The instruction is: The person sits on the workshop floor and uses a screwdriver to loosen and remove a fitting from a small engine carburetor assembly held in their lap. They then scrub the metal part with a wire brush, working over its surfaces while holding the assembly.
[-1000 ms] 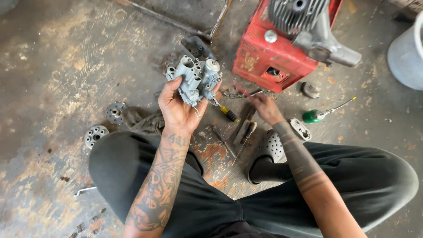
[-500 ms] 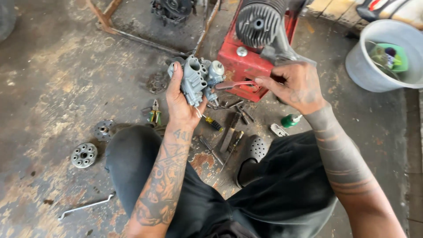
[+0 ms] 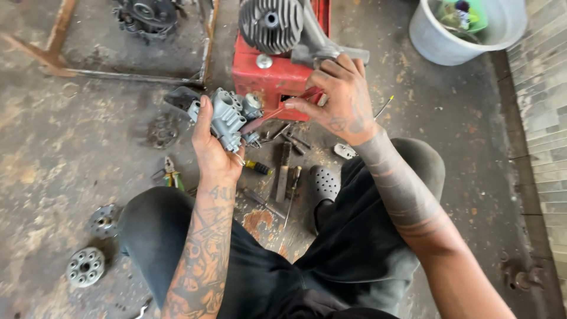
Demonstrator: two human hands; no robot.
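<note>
— What has moved since half a second ago?

— The right hand (image 3: 342,100) has brought its thin red-handled tool (image 3: 277,112) closer, so the tip now reaches the grey metal carburetor (image 3: 227,118). Before, that tool sat a little apart from it.

— How are the fingers?

— The right fingers (image 3: 301,106) are pinched shut on the tool's handle. The left hand (image 3: 212,150) is wrapped around the carburetor from below, thumb up along its side, holding it in the air above the floor (image 3: 88,147).

— And around them?

— Just behind stands a red engine block (image 3: 266,74) with a finned cylinder (image 3: 271,23). Screwdrivers (image 3: 283,171) lie on the floor under the hands, pliers (image 3: 171,176) to the left, a grey bucket (image 3: 437,47) well off to the right.
</note>
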